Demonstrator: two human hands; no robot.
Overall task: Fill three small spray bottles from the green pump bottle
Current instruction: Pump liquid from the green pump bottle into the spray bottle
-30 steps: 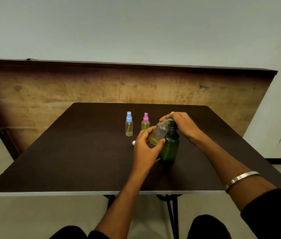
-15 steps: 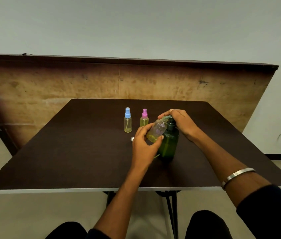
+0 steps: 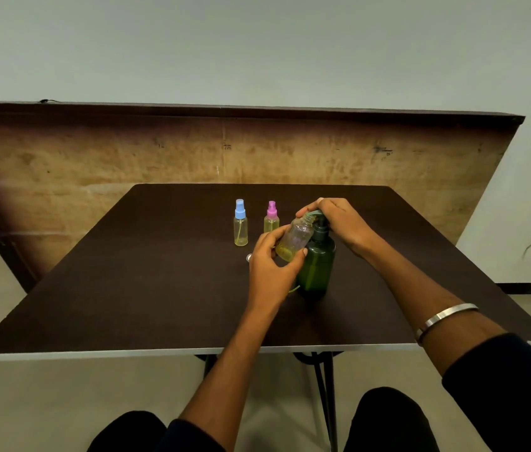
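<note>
The green pump bottle (image 3: pixel 317 267) stands upright near the middle of the dark table (image 3: pixel 159 288). My right hand (image 3: pixel 339 220) rests on its pump head, fingers curled over the spout. My left hand (image 3: pixel 272 272) holds an uncapped clear spray bottle (image 3: pixel 295 238) tilted, its open neck under the spout; a little yellow liquid sits at its bottom. Behind stand two capped small bottles with yellowish liquid: one with a blue top (image 3: pixel 240 223) and one with a pink top (image 3: pixel 271 218).
A small loose cap (image 3: pixel 249 257) lies on the table just left of my left hand. A wooden board (image 3: pixel 94 164) leans against the wall behind the table. My knees show below the near table edge.
The hands and bottles keep their pose. The view has shifted slightly; the pump head looks a little lower under my right hand.
</note>
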